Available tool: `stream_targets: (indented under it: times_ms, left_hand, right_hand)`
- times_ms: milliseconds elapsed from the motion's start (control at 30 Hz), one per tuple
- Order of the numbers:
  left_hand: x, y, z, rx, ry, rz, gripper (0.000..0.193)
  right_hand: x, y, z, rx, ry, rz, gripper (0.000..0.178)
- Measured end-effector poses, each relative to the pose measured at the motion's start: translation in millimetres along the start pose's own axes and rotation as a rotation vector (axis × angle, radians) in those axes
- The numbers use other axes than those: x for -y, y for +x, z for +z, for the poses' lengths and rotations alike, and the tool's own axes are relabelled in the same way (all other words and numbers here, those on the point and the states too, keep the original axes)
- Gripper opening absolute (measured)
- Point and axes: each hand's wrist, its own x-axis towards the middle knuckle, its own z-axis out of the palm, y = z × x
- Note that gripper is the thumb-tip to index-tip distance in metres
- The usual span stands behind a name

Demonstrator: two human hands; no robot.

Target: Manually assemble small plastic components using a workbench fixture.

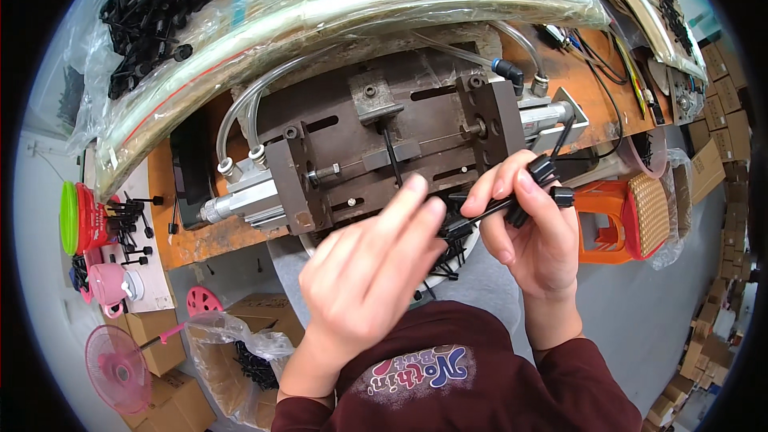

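Note:
My right hand point(534, 236) pinches several black plastic stems with thick heads point(544, 168) between thumb and fingers, to the right of the machine's front edge. My left hand point(364, 276) hovers before the machine, back upward, its fingers stretched forward and slightly blurred; its thumb is hidden. Close to its fingertips, a thin black rod point(390, 156) lies across the middle of the dark metal clamping fixture point(352, 202), under a small metal block point(374, 96). More black stemmed parts point(452, 260) are heaped at my lap, partly covered by my hands.
Pneumatic cylinders point(260, 200) with clear hoses point(268, 76) flank the fixture on the orange bench point(210, 246). Behind is a plastic-covered bank with black parts point(164, 16). An orange stool point(600, 228) stands right; a pink fan point(118, 368) and lined carton point(224, 360) are lower left.

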Motion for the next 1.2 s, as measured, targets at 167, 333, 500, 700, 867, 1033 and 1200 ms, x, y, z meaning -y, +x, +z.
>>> stream_targets:
  times_ms: [167,333,500,700,867,1033,1200]
  left_hand:
    - [-10,8,-12,0.036,-0.162,0.113,0.031]
    - [-27,-3,-29,0.059,-0.361,-0.126,0.031]
    - [-20,-4,-27,0.068,-0.298,-0.312,0.035]
    - [5,-16,9,0.121,-0.031,-0.200,0.025]
    - [1,-6,10,0.175,0.102,-0.218,0.024]
    - [3,2,8,0.202,0.139,-0.188,0.022]
    - [2,3,7,0.225,0.144,-0.211,0.023]
  right_hand:
    - [-1,-1,4,0.095,0.003,0.108,0.021]
    - [3,3,0,-0.017,-0.149,-0.034,0.023]
    - [-2,0,-5,-0.069,-0.281,-0.262,0.018]
    - [-8,-6,2,-0.010,-0.612,-0.472,0.017]
    - [-13,-6,0,0.009,-0.764,-0.561,0.019]
    - [-14,-6,-1,-0.015,-0.876,-0.603,0.020]
    - [-13,-4,-10,-0.012,-1.036,-0.718,0.021]
